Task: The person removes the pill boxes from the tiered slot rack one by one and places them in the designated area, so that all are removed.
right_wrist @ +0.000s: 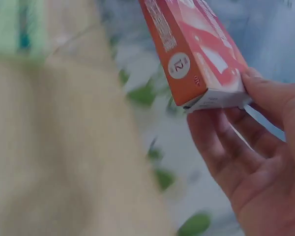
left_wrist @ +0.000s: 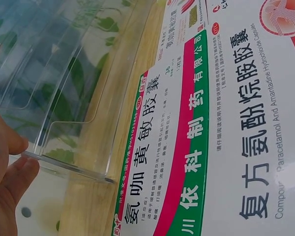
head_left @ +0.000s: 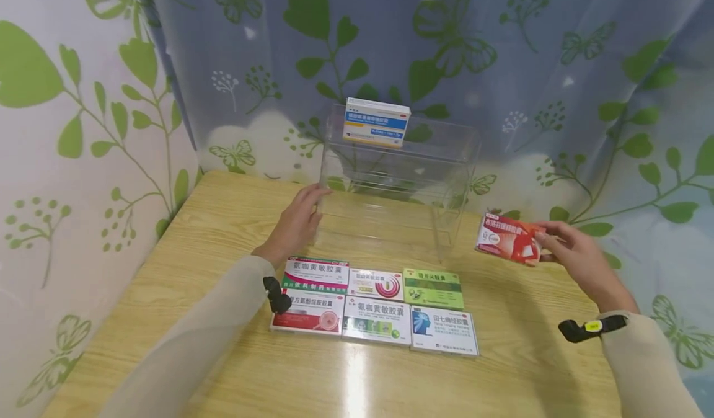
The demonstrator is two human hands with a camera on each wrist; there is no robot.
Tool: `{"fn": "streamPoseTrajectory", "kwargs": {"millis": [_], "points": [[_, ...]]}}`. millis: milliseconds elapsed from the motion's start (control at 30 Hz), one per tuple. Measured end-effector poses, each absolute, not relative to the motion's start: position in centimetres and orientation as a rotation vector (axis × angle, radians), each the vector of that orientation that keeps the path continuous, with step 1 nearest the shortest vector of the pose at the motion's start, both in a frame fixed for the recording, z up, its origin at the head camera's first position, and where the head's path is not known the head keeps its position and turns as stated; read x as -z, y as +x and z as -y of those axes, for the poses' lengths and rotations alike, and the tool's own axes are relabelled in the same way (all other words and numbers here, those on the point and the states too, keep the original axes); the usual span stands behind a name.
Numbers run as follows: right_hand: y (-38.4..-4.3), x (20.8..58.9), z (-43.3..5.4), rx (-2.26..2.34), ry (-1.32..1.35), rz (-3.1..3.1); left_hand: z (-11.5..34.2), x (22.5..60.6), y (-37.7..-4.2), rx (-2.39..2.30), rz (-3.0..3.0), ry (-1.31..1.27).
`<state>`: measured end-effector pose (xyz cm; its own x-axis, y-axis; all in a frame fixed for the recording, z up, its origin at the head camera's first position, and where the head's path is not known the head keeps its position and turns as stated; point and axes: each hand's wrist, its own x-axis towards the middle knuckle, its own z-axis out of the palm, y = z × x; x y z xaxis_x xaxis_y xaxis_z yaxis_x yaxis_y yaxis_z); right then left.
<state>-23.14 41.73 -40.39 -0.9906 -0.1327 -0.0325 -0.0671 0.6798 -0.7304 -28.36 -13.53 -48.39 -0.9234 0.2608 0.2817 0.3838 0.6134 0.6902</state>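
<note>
A clear acrylic display rack [head_left: 390, 222] stands at the back of the wooden table. At its left side, my left hand [head_left: 298, 222] pinches the edge of the side panel between thumb and finger, which the left wrist view shows up close. To the right of the rack, my right hand [head_left: 574, 257] holds a red medicine box [head_left: 507, 238] by its right end, raised above the table. In the right wrist view the thumb lies on one face of the red box [right_wrist: 194, 54] and fingertips are under it. A white, blue and yellow medicine box [head_left: 376, 123] stands upright on the rack's top tier, left side.
In front of the rack several medicine boxes lie flat in two rows, among them a green box [head_left: 434, 289], a white-and-blue box [head_left: 444, 331] and a red-and-white box [head_left: 308, 314]. A leaf-patterned curtain [head_left: 379, 40] hangs behind and beside the table [head_left: 223, 219].
</note>
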Motion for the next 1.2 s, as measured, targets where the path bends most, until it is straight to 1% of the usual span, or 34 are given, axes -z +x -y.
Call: {"fn": "streamPoseTrajectory", "kwargs": {"millis": [100, 200, 333, 467, 700, 933, 1067, 1200], "points": [[-22.1, 43.2, -43.6, 1.197, -0.126, -2.708, 13.5, 48.3, -28.4, 1.202, 2.681, -0.535], [-21.3, 45.7, -44.3, 1.173, -0.095, -2.642, 13.3, 48.3, -28.4, 1.194, 2.688, -0.535], [-20.8, 48.3, -43.9, 1.146, -0.060, -2.590, 13.5, 48.4, -28.4, 1.193, 2.698, -0.525], [-20.7, 49.7, -43.1, 1.119, -0.038, -2.560, 13.4, 48.4, -28.4, 1.204, 2.706, -0.514], [-20.7, 50.5, -42.2, 0.980, -0.041, -2.662, 13.4, 48.4, -28.5, 1.182, 2.713, -0.519], [-20.9, 50.4, -41.7, 0.918, -0.022, -2.728, 13.5, 48.4, -28.6, 1.187, 2.711, -0.508], [-20.9, 49.7, -41.3, 0.817, -0.037, -2.869, 13.5, 48.6, -28.8, 1.183, 2.715, -0.513], [-21.6, 47.8, -40.5, 0.876, -0.081, -3.003, 13.5, 48.6, -28.7, 1.187, 2.712, -0.520]]}}
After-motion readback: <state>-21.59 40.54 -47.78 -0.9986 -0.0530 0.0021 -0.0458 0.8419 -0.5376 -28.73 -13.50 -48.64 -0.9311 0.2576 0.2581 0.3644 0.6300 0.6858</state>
